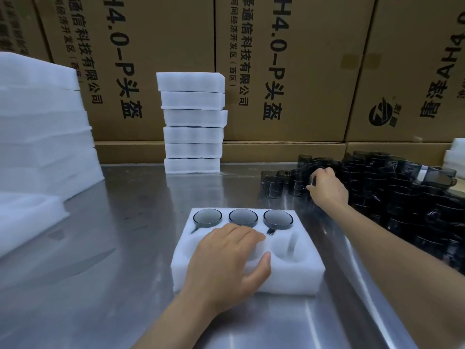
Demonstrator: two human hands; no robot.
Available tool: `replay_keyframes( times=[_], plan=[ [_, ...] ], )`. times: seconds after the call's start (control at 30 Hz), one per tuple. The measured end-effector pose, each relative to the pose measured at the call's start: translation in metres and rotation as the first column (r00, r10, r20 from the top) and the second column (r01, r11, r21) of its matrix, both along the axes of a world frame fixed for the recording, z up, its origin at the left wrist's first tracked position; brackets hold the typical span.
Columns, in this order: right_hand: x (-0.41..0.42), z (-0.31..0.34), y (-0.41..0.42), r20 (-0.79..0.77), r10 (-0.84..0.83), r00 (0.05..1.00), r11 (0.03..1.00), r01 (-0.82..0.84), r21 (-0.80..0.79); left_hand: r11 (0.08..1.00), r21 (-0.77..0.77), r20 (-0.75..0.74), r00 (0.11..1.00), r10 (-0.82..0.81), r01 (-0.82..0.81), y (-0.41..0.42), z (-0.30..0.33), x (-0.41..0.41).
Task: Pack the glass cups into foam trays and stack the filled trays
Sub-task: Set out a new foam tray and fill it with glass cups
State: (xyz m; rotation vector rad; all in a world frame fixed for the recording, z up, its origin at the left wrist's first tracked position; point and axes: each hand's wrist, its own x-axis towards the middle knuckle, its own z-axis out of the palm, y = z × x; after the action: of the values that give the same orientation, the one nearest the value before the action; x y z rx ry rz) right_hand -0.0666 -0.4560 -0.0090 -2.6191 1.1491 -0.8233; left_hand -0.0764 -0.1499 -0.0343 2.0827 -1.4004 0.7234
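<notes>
Foam tray (297,278) with three glass cups (243,217) pressed by flat left hand (226,260); one piled cup (308,173) gripped by right hand (327,185).

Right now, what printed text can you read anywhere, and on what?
"H4.0-P头盔" on the centre carton, sideways.
"4.0-P头盔" on the left carton, top cut off.
Smaller Chinese company lines on both: too blurred to quote surely.
Right carton: logo, characters unclear.
Foam tray, cups: none.

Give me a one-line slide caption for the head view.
Left hand rests on a half-filled foam tray while the right hand grips a dark glass cup from the pile.
</notes>
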Motion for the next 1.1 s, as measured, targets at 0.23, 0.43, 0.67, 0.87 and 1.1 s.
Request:
replay_keyframes(
  times=[0.23, 0.43, 0.67, 0.87, 1.1],
  plan=[
    [-0.028, 0.002, 0.033, 0.276, 0.099, 0.956, 0.995, -0.096, -0.023, 1.000, -0.007, -0.028, 1.000, 0.005, -0.006, 0.002, 0.002, -0.003],
    [-0.077, -0.010, 0.103, 0.437, 0.390, 0.811, 0.921, -0.342, -0.186, 0.998, -0.049, -0.075, 0.997, 0.031, -0.035, 0.003, 0.001, -0.007],
    [-0.119, -0.016, 0.154, 0.145, 0.495, 0.857, 0.823, -0.408, -0.395, 0.998, -0.065, -0.106, 0.994, 0.016, -0.023, 0.007, 0.000, -0.009],
    [-0.128, -0.025, 0.167, 0.052, 0.551, 0.833, 0.779, -0.491, -0.390, 0.997, -0.077, -0.111, 0.994, -0.002, -0.006, 0.006, -0.001, -0.008],
    [-0.127, -0.023, 0.173, 0.090, 0.560, 0.823, 0.765, -0.473, -0.438, 0.995, -0.098, -0.069, 0.998, -0.008, 0.001, 0.006, 0.000, -0.007]
  ],
)
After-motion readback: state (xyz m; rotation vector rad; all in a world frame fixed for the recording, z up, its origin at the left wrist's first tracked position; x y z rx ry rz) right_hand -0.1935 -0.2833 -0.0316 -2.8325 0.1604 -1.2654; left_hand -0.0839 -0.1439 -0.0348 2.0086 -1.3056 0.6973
